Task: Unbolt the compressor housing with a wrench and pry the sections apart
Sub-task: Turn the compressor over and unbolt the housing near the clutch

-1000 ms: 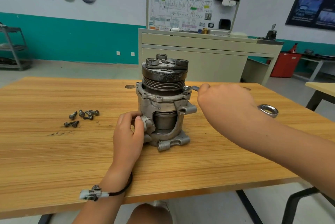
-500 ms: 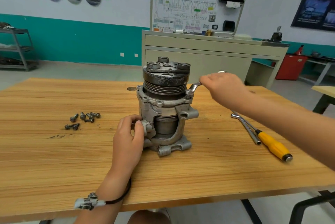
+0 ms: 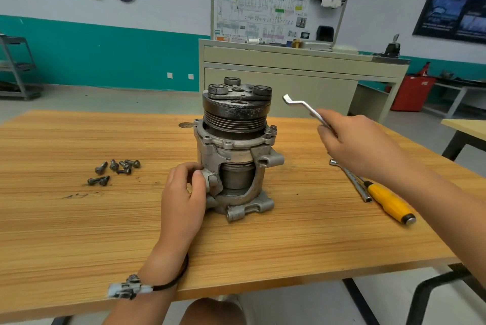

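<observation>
Left hand [image 3: 184, 193] grips compressor [image 3: 236, 151] side; right hand [image 3: 352, 137] holds wrench [image 3: 302, 106] aloft, apart from pulley edge.

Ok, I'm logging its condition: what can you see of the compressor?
The compressor stands upright on the wooden table. Its grey cast-metal housing has a cutaway window showing a dark cylinder inside, with mounting lugs at base and side. On top sits a dark, grimy grooved pulley with three round pads. One bolt sits at the flange's right edge. The left hand grips its lower left side; the wrench in the right hand is clear of it.
</observation>
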Available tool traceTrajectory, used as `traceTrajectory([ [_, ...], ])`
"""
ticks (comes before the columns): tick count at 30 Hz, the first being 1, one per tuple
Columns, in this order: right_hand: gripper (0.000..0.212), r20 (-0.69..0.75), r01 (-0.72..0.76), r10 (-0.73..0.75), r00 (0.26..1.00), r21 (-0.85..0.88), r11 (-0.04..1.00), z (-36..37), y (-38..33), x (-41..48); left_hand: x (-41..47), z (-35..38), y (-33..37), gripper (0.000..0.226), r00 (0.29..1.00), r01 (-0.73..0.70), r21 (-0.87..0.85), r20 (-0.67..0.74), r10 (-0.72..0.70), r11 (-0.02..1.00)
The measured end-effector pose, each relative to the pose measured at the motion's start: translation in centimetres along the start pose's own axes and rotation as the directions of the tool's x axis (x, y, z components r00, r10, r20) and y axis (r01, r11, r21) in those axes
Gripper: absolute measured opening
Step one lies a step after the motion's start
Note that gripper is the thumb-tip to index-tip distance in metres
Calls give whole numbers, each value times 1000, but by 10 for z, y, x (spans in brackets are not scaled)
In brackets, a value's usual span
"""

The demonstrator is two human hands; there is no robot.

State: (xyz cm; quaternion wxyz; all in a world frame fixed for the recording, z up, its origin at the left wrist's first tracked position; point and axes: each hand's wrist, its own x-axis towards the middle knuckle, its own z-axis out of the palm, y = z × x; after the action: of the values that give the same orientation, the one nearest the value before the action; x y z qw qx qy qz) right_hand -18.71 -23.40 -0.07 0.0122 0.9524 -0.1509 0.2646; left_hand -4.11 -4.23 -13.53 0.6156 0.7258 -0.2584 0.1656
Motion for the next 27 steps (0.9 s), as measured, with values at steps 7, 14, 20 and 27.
traceTrajectory([
  [7,32,188,70,10,982,-412,908,-10,-34,-10,0,-1,0,14,1000,5,3,3,-5,1000],
  [14,59,311,235,-12,950,-692,683,-7,-70,-18,-1,-1,1,15,1000,9,10,12,-9,1000],
  [20,36,305,313,-125,944,-712,628,-9,-26,1,-1,-1,3,17,999,32,11,16,-32,999],
  [27,30,258,384,-285,923,-633,672,17,22,55,-1,0,2,14,999,32,-8,18,-32,999],
])
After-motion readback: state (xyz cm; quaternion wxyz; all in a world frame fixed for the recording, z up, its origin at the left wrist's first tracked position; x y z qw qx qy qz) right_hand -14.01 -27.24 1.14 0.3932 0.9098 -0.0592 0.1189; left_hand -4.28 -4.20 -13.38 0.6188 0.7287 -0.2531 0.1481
